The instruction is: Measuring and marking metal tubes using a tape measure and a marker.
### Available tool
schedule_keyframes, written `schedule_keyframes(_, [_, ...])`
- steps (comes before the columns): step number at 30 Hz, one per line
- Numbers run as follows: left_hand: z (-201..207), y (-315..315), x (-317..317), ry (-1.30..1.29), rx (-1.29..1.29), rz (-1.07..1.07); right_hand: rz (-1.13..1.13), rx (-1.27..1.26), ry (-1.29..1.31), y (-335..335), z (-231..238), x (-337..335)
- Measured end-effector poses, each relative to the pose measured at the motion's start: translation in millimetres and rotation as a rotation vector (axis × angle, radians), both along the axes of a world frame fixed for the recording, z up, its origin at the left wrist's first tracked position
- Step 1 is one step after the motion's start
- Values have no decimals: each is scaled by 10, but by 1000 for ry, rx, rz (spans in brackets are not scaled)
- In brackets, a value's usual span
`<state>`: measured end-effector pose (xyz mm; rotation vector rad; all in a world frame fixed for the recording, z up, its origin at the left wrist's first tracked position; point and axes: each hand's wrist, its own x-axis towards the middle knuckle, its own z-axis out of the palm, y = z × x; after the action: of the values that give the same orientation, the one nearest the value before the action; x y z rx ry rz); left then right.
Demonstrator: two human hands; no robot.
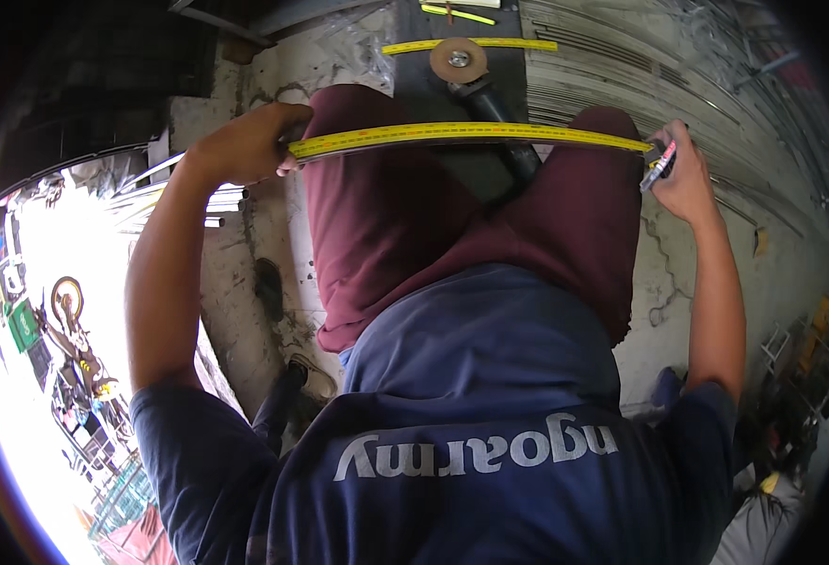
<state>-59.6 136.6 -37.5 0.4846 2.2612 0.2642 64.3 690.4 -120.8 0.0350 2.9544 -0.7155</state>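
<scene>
Tape measure (471, 135) stretched over cracked concrete floor (245, 282) — workshop.

A metal workshop, open to the street: a stained concrete floor (245, 282), stacked metal bars (174, 198), an angle grinder (476, 80) and corrugated sheeting (622, 75).

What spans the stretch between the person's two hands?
In the head view, a yellow tape measure stretches from the left hand to the right hand, above maroon-clad knees and over an angle grinder.
</scene>
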Motion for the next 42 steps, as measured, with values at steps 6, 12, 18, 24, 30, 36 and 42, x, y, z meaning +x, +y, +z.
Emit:
schedule_keyframes(6, [-101,-15,-68,-17,55,-66,-17,-70,39,-130,-75,43])
schedule_keyframes(12, [-106,30,-137,-97,30,-30,-30,-138,44,-151,-66,11])
schedule_keyframes(18, [-120,84,-129,-138,18,65,73,-300,236,-406,104,-22])
schedule_keyframes(24, [-193,64,-121,-112,40,35,234,-736,276,-844,48,22])
schedule_keyframes(30, [-278,53,-166,-239,79,142,16,-927,18,-1043,-68,6])
schedule_keyframes(36, [-272,88,-170,-195,0,74,308,-525,565,-1165,-245,-158])
schedule_keyframes(42, [-269,115,-160,-162,43,119,404,-281,484,-1148,-197,-316])
